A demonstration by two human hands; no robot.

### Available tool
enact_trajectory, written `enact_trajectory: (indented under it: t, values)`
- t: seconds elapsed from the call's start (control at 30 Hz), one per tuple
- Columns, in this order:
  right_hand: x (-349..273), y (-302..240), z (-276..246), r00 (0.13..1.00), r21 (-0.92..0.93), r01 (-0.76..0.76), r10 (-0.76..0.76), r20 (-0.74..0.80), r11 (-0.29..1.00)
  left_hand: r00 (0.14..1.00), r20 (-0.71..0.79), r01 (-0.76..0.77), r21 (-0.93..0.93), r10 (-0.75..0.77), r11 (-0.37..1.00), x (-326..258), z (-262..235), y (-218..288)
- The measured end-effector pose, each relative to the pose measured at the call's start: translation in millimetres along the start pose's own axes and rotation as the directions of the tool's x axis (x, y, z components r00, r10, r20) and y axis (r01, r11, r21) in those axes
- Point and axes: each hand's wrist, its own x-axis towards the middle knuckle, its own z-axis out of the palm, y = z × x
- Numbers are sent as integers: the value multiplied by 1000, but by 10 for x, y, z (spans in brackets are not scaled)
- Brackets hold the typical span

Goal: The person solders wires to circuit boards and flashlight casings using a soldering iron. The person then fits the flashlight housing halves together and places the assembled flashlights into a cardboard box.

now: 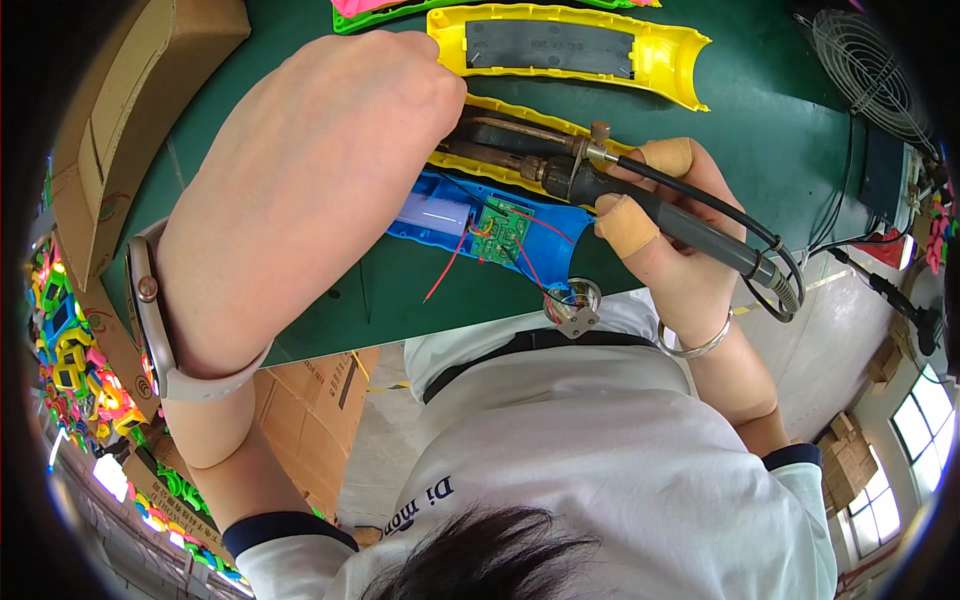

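Note:
My right hand point(680, 265) grips a soldering iron point(700, 228) with a black handle and a thin metal feed tube along it; tape wraps the thumb and a finger. The iron points left over a yellow plastic shell point(575, 128), its tip hidden behind my left hand point(375, 110). The left fingers are out of sight beneath that hand. Just nearer lies a blue plastic half-shell point(558, 245) holding a white cylinder point(432, 213) and a green circuit board point(497, 236) with red and black wires. A round metal part point(575, 303) sits at its right end.
Farther back on the green table point(770, 110) lies another yellow shell point(680, 62) with a dark panel point(550, 48). Pink and green pieces point(385, 14) are behind it. A wire fan guard point(870, 60) and cables stand at the right. An open cardboard box point(140, 100) is at the left.

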Motion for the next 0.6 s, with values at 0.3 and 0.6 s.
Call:
enact_trajectory:
  t: [0.3, 0.6]
  values:
    - [-91, 29, -172, 997, 253, 15, 5, -76, 967, 1000, -1, -10, 10, 10, 1000, -11, -6, 10]
    - [-96, 217, -299, 987, 626, 123, -30, -156, 770, 1000, 16, -15, 20, 15, 1000, -6, -10, 19]
